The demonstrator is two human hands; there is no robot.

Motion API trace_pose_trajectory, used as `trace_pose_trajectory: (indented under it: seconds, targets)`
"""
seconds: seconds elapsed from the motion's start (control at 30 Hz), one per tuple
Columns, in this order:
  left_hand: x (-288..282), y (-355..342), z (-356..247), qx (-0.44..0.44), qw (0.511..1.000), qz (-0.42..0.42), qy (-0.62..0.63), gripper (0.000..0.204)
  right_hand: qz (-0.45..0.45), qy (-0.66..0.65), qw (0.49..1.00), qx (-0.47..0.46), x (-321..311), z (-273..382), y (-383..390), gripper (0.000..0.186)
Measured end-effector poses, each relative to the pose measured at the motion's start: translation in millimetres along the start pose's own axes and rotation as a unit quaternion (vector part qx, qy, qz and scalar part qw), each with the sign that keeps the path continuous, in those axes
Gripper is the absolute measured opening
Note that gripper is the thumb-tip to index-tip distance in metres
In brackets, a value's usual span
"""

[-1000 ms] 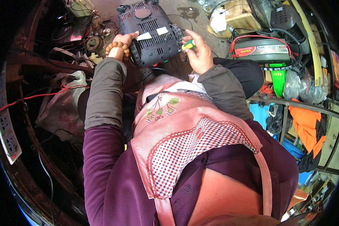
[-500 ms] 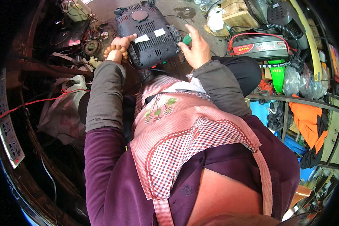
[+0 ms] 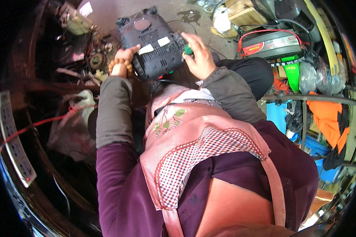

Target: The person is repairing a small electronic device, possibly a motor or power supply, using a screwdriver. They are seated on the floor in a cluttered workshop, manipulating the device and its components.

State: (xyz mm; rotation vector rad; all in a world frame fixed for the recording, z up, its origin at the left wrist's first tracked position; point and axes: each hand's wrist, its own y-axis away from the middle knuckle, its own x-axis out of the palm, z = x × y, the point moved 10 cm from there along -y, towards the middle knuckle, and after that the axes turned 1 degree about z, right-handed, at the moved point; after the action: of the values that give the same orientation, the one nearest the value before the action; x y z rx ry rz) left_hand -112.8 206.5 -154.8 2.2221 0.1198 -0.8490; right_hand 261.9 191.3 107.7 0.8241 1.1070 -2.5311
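Observation:
A black plastic appliance case (image 3: 150, 65) with vent slots, a round disc and two white labels rests before me, slightly turned. My left hand (image 3: 123, 61) grips its left edge, a finger lying over the top and a beaded bracelet at the wrist. By the case's right edge, my right hand (image 3: 199, 57) is closed round a short green handle (image 3: 188, 49), which looks like a screwdriver's. The tool's shaft and tip are not visible. Small red and green parts (image 3: 165, 76) show at the case's near end.
To the right stand an inverter box (image 3: 271, 44) with a red cable, a wooden block (image 3: 245, 15) and plastic bags (image 3: 306, 81). Left are a coil (image 3: 95, 61), loose wires and a power strip (image 3: 16, 140). A thin cable lies on the floor (image 3: 209, 33) beyond the case.
The case has turned slightly and come a little nearer. My right hand has moved left and down with the green handle, its fingers closer together. The whole view has shifted a little.

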Motion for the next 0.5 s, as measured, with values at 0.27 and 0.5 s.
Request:
trace_pose_trajectory:
  seconds: [0.27, 0.5]
  targets:
    - [-12, 65, -93, 0.056, 0.989, -0.024, 0.137, 0.089, 0.068, 0.057, 0.986, 0.144, 4, -21, 13, 0.07]
    - [-31, -10, -3, 0.013, 0.986, -0.075, 0.15, 0.069, 0.032, 0.015, 0.986, 0.166, 22, -25, 15, 0.075]
